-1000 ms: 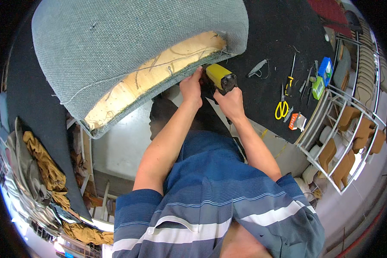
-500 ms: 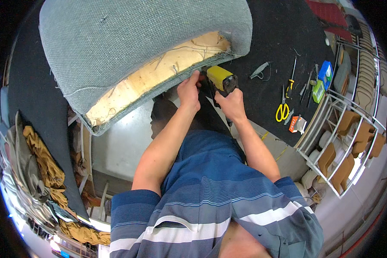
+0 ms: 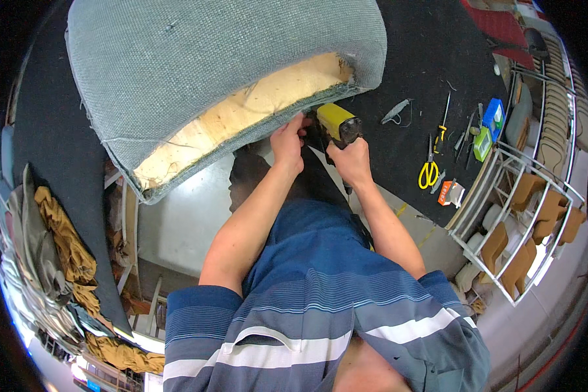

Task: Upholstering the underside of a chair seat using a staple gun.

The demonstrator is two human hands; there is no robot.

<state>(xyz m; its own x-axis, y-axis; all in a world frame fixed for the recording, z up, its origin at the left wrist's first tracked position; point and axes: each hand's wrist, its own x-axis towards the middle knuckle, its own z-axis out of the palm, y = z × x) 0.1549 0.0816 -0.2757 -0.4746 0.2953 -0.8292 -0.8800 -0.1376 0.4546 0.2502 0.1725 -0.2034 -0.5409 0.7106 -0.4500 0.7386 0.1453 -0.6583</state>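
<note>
A chair part upholstered in grey-green woven fabric (image 3: 228, 49) stands tilted on the black-covered table. Along its near side a curved strip of bare plywood (image 3: 242, 108) shows between the fabric edges, with loose threads on it. My left hand (image 3: 287, 145) is at the lower fabric edge, thumb up and fingers curled round it; part of the fingers is hidden. My right hand (image 3: 351, 160) grips the black handle of a yellow-and-black staple gun (image 3: 336, 119). Its nose points toward the edge just right of my left fingers; the tip is hidden.
On the black table cover (image 3: 431, 46) to the right lie yellow-handled scissors (image 3: 429, 171), a screwdriver (image 3: 441, 134), a fabric scrap with thread (image 3: 395, 111), a blue box (image 3: 494, 117), a green box (image 3: 482, 144) and an orange box (image 3: 447, 193). A metal rack (image 3: 496, 215) stands beyond. Brown cloth (image 3: 65, 242) hangs at left.
The upholstered part appears shifted slightly to the right and tilted a little differently. Both hands keep nearly the same places, the staple gun still beside the edge.
</note>
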